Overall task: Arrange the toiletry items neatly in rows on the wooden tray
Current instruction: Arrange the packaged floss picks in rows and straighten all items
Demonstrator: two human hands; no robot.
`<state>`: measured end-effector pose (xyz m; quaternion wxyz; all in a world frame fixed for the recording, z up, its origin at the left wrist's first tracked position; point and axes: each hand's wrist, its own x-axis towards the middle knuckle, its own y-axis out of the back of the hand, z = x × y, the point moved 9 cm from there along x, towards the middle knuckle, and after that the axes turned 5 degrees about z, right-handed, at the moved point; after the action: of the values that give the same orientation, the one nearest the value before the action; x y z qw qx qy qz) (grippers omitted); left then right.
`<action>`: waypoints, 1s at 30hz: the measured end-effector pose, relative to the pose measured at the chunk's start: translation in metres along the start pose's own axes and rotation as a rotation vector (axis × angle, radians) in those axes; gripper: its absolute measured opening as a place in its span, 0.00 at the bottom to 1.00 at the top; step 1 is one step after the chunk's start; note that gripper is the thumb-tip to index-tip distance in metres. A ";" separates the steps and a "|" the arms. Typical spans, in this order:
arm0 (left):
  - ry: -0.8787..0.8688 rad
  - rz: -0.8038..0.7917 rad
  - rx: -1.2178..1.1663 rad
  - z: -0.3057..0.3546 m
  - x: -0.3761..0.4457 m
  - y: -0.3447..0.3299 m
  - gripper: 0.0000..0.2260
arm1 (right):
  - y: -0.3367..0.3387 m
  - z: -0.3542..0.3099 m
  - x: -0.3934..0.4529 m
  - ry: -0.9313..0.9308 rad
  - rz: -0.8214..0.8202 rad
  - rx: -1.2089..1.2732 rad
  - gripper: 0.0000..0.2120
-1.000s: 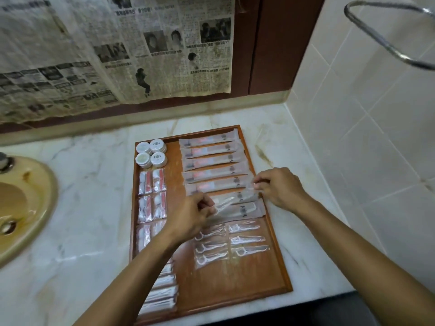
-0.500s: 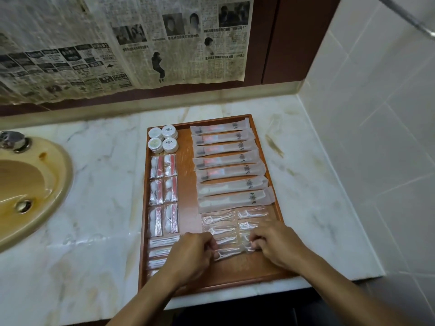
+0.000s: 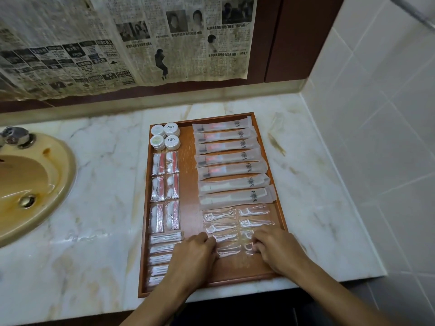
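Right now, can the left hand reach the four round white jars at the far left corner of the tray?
Probably yes. The left hand rests at the floss packets, near the tray's front; nothing stands between it and the round white jars, only flat packets lie there.

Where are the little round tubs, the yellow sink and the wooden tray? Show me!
little round tubs [image 3: 165,136]: head view, on the middle of the group of four lids.
yellow sink [image 3: 61,175]: head view, on its right rim.
wooden tray [image 3: 187,184]: head view, on the bare wood between the two columns.
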<state>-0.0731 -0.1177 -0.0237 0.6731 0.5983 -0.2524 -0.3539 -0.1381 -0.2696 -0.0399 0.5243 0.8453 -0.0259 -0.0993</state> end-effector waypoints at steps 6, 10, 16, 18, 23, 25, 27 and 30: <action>-0.133 0.096 0.111 0.012 -0.002 0.008 0.08 | 0.000 -0.004 -0.005 0.152 0.153 -0.020 0.08; -0.189 0.107 0.021 0.018 -0.004 0.006 0.02 | 0.001 -0.002 -0.010 0.180 0.178 -0.002 0.04; -0.275 0.021 0.042 0.031 -0.004 -0.017 0.09 | -0.017 -0.003 -0.017 0.234 0.113 -0.082 0.06; -0.308 0.024 0.067 0.035 -0.004 -0.016 0.06 | -0.020 -0.003 -0.018 0.231 0.113 -0.099 0.05; -0.318 0.005 0.098 0.036 -0.003 -0.018 0.08 | -0.023 -0.002 -0.018 0.245 0.122 -0.114 0.08; -0.329 0.013 0.103 0.037 -0.003 -0.018 0.09 | -0.020 -0.004 -0.019 0.263 0.130 -0.120 0.09; -0.341 0.017 0.101 0.037 -0.003 -0.017 0.09 | -0.018 -0.006 -0.018 0.277 0.133 -0.128 0.10; -0.344 0.018 0.103 0.037 -0.003 -0.014 0.09 | -0.018 -0.006 -0.018 0.283 0.134 -0.122 0.11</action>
<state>-0.1060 -0.1389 -0.0309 0.5917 0.5604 -0.3869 -0.4316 -0.1553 -0.2533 -0.0506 0.5786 0.8138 -0.0017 0.0546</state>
